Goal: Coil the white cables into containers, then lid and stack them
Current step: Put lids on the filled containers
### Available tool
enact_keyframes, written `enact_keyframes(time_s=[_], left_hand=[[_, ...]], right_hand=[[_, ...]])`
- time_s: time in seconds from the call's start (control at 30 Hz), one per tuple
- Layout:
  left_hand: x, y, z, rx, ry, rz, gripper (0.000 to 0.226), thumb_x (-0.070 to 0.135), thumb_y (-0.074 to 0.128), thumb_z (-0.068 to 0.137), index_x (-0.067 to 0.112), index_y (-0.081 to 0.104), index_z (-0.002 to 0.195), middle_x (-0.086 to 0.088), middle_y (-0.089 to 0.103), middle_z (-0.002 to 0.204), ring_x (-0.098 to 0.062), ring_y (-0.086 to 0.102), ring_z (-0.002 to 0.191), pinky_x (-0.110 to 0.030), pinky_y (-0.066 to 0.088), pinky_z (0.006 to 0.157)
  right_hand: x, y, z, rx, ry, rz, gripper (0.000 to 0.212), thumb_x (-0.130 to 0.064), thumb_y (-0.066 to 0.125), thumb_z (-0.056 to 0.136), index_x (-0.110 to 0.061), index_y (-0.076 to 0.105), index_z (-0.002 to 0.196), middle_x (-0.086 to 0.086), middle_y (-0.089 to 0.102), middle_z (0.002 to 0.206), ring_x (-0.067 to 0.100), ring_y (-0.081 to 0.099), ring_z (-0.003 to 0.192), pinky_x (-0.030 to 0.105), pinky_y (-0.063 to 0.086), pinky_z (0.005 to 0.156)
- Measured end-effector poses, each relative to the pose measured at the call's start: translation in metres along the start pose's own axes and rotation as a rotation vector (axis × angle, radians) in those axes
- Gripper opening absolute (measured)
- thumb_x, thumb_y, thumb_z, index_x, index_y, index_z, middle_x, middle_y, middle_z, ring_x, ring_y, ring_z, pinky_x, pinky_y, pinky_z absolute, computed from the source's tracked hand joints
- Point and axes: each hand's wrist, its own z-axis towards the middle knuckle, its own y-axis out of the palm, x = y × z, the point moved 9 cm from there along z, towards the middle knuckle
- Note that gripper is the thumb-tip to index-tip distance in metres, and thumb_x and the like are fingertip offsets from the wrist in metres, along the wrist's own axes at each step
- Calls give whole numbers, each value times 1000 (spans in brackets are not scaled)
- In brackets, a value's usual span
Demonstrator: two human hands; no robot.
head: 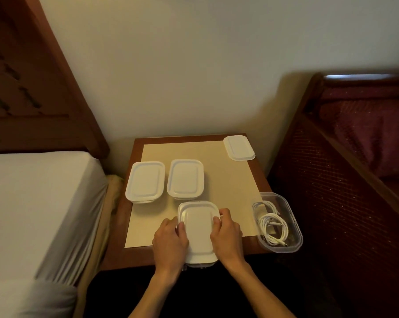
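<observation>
At worktop [134, 226] front edge — left hand [169, 239] | right hand [227, 235] — both gripping white lid [199, 232] on container.

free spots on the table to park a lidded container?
Largest bare patch: the back of the tan mat, between the two lidded containers and the loose lid. Also the strip between the hands' container and the open cable container. Front centre is crowded by the left hand and right hand.
</observation>
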Motion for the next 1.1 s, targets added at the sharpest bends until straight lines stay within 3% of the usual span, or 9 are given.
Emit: enact_keyframes(time_s=[0.1,0.17,0.3,0.43,0.63,0.77,0.93,1.03,1.1], left_hand=[[-2,1,-2,9,4,-40,15,19,56,95,13,70,95,3,59,75,-16,54,69,-32,46,63],[1,1,-3,-6,6,-85,23,19,54,96,16,66,116,1,65,84,-15,58,76,-29,48,69],[7,4,0,-56,74,-66,47,15,51,96,24,48,142,-1,70,101,-19,62,88,-36,52,77],[7,1,-3,-56,69,-48,47,14,51,96,24,48,142,0,69,109,-20,63,96,-33,51,80],[-2,-14,-3,-76,3,-30,45,23,51,97,29,47,141,5,68,109,-12,60,92,-30,50,82],[-27,-37,4,-69,-42,26,44,29,46,99,34,44,143,9,65,101,-11,58,86,-32,49,78],[-24,-55,24,-116,-96,353,53,66,31,91,37,46,133,3,55,124,-19,53,114,-39,50,85],[21,-57,41,28,31,285,60,64,37,87,27,57,129,-1,55,130,-19,49,118,-34,48,92],[53,-26,54,-68,156,259,56,59,42,92,26,50,137,0,46,145,-20,40,133,-36,38,108]], right_hand=[[4,2,1,5,-3,25,20,-24,40,101,-16,50,117,12,67,100,36,62,95,39,42,73],[0,2,0,3,-44,-23,32,-26,38,102,-22,44,134,10,67,105,32,62,98,38,44,79],[-7,5,5,-7,-145,-109,47,-23,38,103,-32,33,148,9,69,111,30,63,100,39,47,82],[-3,6,6,7,-136,-68,45,-21,40,102,-31,40,147,10,70,112,32,64,98,40,49,82],[-10,11,5,-180,-176,-138,46,-33,28,104,-38,26,150,9,67,113,33,60,106,43,43,85],[-35,-23,32,-31,-250,-228,38,-33,41,100,-27,51,135,2,68,118,27,63,105,40,49,84],[-51,-43,113,85,-269,-247,26,-26,52,96,-20,67,116,2,70,111,21,67,95,40,57,82],[-45,-43,166,78,-233,-375,30,-25,53,96,-14,64,122,5,61,124,24,58,112,40,55,88],[-32,-32,194,-4,-180,-544,36,-26,51,96,-12,55,129,8,50,132,27,47,121,42,52,93]])
